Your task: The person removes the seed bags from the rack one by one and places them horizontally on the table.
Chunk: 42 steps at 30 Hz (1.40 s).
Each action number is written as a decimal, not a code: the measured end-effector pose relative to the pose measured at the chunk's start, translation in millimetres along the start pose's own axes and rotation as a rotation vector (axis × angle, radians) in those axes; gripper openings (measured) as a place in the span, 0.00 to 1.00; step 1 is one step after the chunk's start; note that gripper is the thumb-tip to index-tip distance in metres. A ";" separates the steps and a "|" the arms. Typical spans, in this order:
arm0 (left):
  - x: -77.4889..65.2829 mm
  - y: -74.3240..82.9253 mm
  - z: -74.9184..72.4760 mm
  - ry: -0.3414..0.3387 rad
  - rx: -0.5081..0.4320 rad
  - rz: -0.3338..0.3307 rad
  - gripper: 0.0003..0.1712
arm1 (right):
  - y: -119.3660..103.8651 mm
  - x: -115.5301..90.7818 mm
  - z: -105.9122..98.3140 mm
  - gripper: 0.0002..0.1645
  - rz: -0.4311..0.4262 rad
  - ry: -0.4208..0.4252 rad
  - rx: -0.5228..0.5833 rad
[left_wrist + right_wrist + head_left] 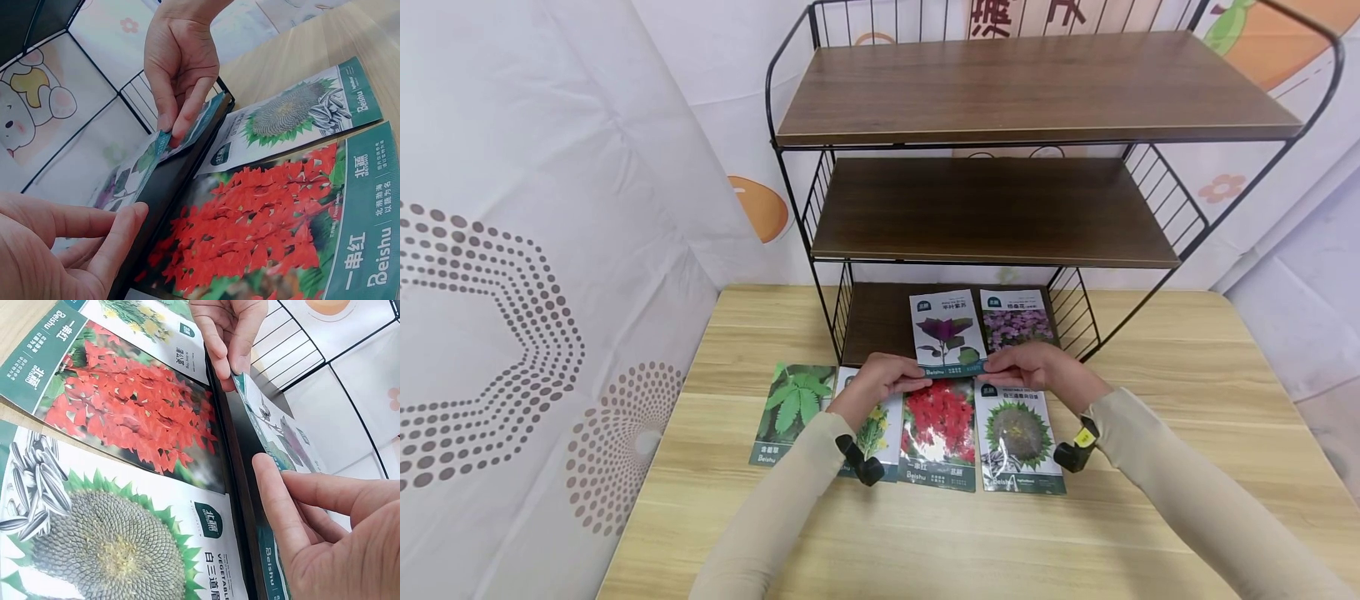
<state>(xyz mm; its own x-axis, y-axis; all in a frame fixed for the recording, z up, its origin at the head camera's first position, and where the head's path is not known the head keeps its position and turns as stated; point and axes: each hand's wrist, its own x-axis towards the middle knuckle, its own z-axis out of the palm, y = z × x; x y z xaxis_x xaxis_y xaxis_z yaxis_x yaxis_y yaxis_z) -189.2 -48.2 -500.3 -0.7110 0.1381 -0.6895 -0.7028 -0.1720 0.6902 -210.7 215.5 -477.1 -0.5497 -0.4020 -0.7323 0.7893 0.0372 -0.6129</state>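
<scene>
A seed packet picturing a dark purple plant point(950, 329) is held by its near corners over the lowest shelf board point(874, 321). My left hand point(883, 379) pinches its left corner between thumb and fingers, and my right hand point(1033, 367) pinches the right one. In the right wrist view the packet point(275, 428) stands tilted above the dark board. Beside it, a purple-flower seed packet point(1015, 321) lies on the same board, partly covered by my right hand. Just in front of the board are a red-flower packet point(938, 433) and a sunflower packet point(1021, 437).
A yellow-flower packet point(872, 437), partly behind my left arm, and a green-leaf packet point(797, 408) lie farther left on the wooden table point(925, 542). The middle board point(992, 208) and top board point(1030, 87) of the black wire-framed rack extend above my hands.
</scene>
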 end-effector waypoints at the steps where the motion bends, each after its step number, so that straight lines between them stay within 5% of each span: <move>1: 0.1 0.0 0.1 0.000 -0.002 0.000 0.25 | 0.3 -0.1 -0.1 0.39 0.000 0.000 -0.001; 19: -7.2 -5.0 2.7 -0.029 0.079 0.034 0.22 | 6.0 -5.8 -4.6 0.41 -0.005 0.003 -0.060; 34: -22.2 -16.8 23.1 -0.063 0.260 0.100 0.15 | 15.8 -33.5 -15.7 0.09 -0.032 0.035 -0.136; 42: -33.4 -23.5 39.8 -0.059 0.360 0.122 0.10 | 25.0 -50.1 -24.9 0.17 -0.074 0.035 -0.268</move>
<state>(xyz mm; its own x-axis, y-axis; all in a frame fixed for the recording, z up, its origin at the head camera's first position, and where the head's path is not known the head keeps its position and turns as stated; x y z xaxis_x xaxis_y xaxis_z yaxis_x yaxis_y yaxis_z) -149.9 -9.9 -484.7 -0.7828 0.1953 -0.5909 -0.5687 0.1610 0.8066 -170.3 259.3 -463.2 -0.6156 -0.3809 -0.6899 0.6489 0.2517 -0.7180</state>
